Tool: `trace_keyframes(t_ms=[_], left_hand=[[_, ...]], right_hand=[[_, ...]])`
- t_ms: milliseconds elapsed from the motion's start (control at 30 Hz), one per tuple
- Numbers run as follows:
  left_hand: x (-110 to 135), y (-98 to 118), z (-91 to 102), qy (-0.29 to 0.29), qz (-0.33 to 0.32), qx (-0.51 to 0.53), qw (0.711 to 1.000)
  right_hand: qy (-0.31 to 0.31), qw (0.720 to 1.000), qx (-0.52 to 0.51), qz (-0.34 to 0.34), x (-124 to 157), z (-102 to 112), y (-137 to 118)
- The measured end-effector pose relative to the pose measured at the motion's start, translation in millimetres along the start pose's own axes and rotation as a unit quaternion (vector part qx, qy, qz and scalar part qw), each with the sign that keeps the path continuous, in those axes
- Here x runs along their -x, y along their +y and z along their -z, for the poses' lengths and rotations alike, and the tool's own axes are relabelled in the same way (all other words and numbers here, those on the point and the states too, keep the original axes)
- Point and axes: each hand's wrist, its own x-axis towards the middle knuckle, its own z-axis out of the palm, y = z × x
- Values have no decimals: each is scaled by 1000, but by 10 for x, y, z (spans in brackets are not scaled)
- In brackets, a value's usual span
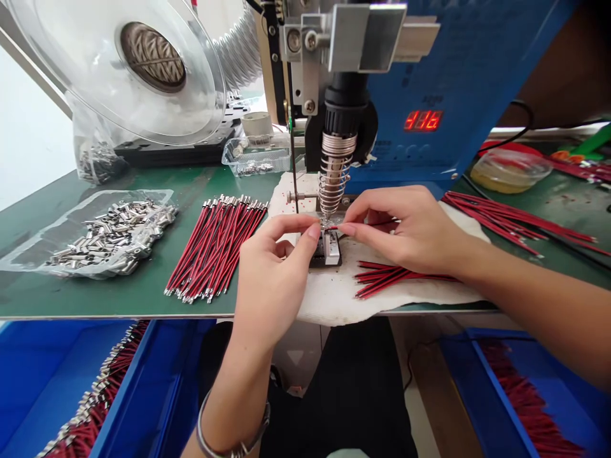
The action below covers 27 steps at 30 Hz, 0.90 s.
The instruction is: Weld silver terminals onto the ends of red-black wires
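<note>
L hand is in a closed pinch, thumb + index tips meeting beside the small fixture; can't tell if a part sits btwn them. R hand grips the red/black wire btwn thumb & fingers, its near end at the fixture right below the spring-wrapped tip of the blue machine. Holding from both sides prob. keeps the end steady w/ fingers clear of the tip. Fixture sits on a pale cloth, likely there to protect the worktop & catch bits. Bare-ended wires lie on the cloth below R hand, prob. for a short reach. Wires w/ metal ends are stacked L of the cloth, metal ends away from the person, seemingly to stay aligned. Further L, loose metal sleeves fill a clear tray, prob. so they don't roll off; small enough to scatter.
</note>
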Motion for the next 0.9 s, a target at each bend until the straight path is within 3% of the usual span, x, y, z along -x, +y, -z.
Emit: trace_keyframes(t_ms=[233, 900], left_hand=[[10, 14, -19, 14, -9, -5, 1000], [15, 20, -34, 15, 4, -6, 1000]], right_hand=[[-25, 999, -7, -27, 1, 16, -26], [7, 999, 26, -36, 21, -30, -52]])
